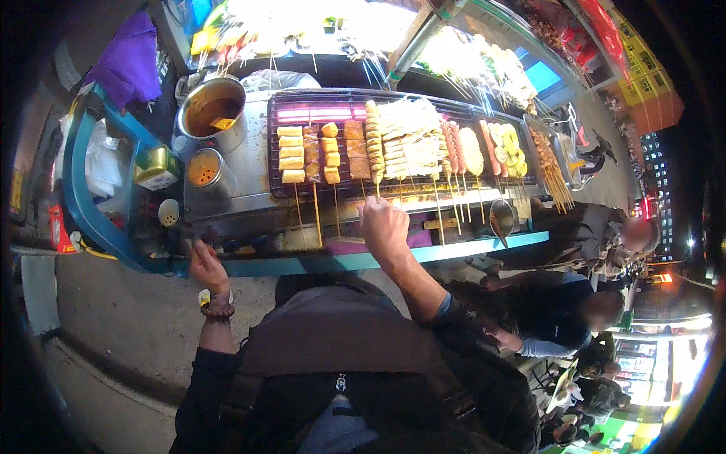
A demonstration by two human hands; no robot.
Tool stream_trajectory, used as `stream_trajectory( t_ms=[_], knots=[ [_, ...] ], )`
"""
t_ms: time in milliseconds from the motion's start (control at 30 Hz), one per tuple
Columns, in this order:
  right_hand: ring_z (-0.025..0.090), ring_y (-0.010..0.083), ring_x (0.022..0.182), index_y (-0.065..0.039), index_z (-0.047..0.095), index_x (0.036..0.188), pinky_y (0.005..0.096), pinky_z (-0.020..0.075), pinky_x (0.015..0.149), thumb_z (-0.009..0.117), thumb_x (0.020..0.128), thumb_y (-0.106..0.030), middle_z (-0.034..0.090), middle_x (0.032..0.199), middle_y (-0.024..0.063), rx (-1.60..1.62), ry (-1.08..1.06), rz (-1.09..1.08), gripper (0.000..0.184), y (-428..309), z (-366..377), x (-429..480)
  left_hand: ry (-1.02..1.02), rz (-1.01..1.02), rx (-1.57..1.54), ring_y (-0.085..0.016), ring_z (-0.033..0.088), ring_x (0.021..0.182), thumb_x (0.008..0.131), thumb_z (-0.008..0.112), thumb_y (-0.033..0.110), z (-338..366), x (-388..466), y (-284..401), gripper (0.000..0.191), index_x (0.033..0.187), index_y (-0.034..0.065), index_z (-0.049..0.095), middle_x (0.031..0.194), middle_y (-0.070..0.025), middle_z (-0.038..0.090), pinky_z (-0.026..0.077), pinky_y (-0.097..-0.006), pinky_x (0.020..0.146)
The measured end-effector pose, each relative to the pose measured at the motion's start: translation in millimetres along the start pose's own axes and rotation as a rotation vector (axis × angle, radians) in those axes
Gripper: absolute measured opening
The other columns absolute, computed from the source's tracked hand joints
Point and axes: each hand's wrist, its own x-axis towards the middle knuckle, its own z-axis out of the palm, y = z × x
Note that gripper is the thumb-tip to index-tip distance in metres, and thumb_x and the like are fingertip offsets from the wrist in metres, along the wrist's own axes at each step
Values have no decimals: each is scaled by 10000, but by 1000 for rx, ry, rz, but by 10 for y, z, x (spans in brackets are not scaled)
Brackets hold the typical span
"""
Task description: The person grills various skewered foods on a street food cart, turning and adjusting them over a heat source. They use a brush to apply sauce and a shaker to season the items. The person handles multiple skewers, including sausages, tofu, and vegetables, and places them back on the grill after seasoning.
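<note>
My right hand (387, 227) is closed on the thin wooden stick of a spiral-cut skewer (374, 141), which lies on the wire grill rack (274, 164). Left of it lie skewers of pale rolls (291, 154), flat brown squares (356, 150) and golden cubes (330, 153). To its right are enoki mushroom skewers (411, 136), scored sausages (452, 146) and a flat oval piece (470, 151). My left hand (209, 268) is at the cart's left front edge with fingers drawn together; something dark is near its fingertips, and I cannot tell whether it is held.
A steel pot of brown sauce (212, 110) with a brush stands left, behind a perforated-lid shaker (205, 169). A square tin (157, 167) and a smaller shaker (169, 213) sit near the blue frame (363, 261). Meat skewers (549, 164) lie right. People (558, 312) are at right.
</note>
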Motion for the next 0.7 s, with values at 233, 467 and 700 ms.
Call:
stream_trajectory(
  t_ms=[233, 467, 700],
  knots=[
    [709, 340, 709, -8, 683, 910, 433, 548, 613, 647, 972, -218, 698, 786, 190, 233, 86, -12, 222, 77, 68, 76, 0, 62, 61, -46, 435, 599, 1060, 562, 419, -16, -14, -17, 411, 869, 67, 656, 688, 57, 521, 303, -235, 517],
    [676, 274, 641, 19, 741, 990, 380, 516, 604, 687, 944, -174, 692, 728, 195, 751, 23, 220, 206, 148, -178, 92, -27, 0, 48, -46, 448, 590, 1058, 559, 436, -29, -24, 22, 433, 844, 70, 649, 682, 52, 537, 308, -244, 511],
    [696, 275, 597, 19, 752, 983, 386, 521, 581, 669, 957, -207, 694, 672, 175, 520, 31, 77, 242, 160, -12, 75, -18, 48, 72, -55, 452, 589, 1055, 563, 444, -18, -22, 62, 443, 833, 69, 643, 682, 47, 539, 323, -247, 526]
  ],
)
